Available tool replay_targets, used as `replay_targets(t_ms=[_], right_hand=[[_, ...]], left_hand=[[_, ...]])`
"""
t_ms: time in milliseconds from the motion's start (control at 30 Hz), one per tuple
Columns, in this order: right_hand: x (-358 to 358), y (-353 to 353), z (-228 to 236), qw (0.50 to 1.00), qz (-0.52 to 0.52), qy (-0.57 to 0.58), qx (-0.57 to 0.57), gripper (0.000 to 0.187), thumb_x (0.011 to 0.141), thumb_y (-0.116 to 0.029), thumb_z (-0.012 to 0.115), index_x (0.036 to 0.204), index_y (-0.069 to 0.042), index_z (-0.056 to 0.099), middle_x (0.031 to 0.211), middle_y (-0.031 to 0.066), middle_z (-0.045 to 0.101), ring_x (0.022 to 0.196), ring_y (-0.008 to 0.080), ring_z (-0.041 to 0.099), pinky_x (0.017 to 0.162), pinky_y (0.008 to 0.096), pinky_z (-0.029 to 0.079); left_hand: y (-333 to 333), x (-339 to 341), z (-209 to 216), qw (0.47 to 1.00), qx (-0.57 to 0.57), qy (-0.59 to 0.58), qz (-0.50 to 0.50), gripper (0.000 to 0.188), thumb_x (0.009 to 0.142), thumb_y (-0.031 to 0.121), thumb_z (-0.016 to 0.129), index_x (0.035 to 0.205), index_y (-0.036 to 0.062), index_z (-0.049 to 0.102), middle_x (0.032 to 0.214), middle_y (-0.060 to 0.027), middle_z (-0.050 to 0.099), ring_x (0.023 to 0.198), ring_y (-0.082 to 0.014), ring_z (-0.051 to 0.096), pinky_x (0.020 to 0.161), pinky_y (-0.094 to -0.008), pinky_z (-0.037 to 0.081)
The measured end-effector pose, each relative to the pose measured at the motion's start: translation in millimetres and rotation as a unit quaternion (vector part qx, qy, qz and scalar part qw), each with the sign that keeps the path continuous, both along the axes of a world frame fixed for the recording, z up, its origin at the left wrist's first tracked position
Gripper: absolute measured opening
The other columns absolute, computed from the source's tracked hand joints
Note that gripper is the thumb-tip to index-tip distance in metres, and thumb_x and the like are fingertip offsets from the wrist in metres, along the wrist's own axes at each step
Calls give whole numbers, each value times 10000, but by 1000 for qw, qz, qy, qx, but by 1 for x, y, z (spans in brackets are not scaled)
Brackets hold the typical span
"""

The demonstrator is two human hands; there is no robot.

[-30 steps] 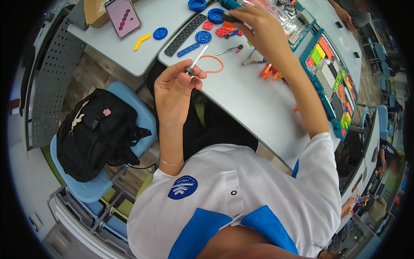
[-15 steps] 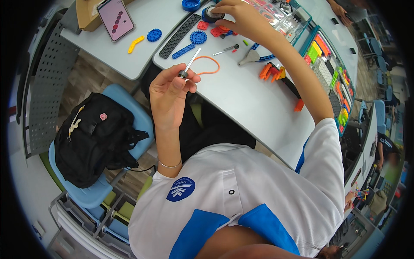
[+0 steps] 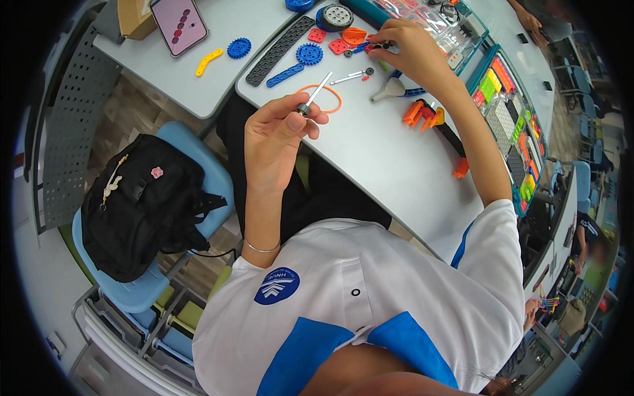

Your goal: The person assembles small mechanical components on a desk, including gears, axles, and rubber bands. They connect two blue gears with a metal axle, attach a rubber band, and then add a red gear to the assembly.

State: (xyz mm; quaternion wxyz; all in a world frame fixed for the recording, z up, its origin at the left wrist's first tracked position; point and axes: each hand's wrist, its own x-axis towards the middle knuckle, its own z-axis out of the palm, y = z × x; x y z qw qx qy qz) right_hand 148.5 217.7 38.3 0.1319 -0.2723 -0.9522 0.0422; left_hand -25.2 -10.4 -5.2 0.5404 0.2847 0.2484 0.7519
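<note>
Head view: left hand (image 3: 274, 145) pinches metal rod (image 3: 321, 89) above white table's (image 3: 389, 158) near edge; right hand (image 3: 419, 58) at far small parts (image 3: 372, 55), grip unclear.

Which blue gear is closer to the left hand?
The gear by the blue strip; the other gear lies farther from the left hand, beside the yellow piece.

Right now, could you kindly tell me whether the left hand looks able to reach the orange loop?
Probably yes: the left hand is close by, and the orange loop lies on the table, though the silver rod it holds might hinder grasping.
</note>
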Motion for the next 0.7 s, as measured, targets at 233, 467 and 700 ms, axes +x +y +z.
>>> replay_targets(t_ms=[233,467,700], right_hand=[[-1,6,-4,998,15,24,-54,222,849,-228,755,989,-56,764,938,56,692,853,206,660,785,334,522],[8,-12,19,930,-15,131,-342,257,895,-276,727,1040,-67,765,1022,54,733,957,151,680,878,282,519],[12,-51,35,852,61,202,-480,252,901,-216,720,1080,-41,744,1050,57,712,979,142,663,889,280,519]], left_hand=[[-2,1,5,1000,-1,10,14,340,925,188,697,1214,16,654,1037,-126,679,939,-249,657,723,-289,496],[-1,5,8,1000,14,-5,11,312,917,118,694,1192,-24,656,1014,-155,703,929,-268,691,703,-301,520],[3,18,11,1000,1,14,-6,291,907,78,697,1168,-46,665,998,-170,712,919,-280,707,704,-312,536]])
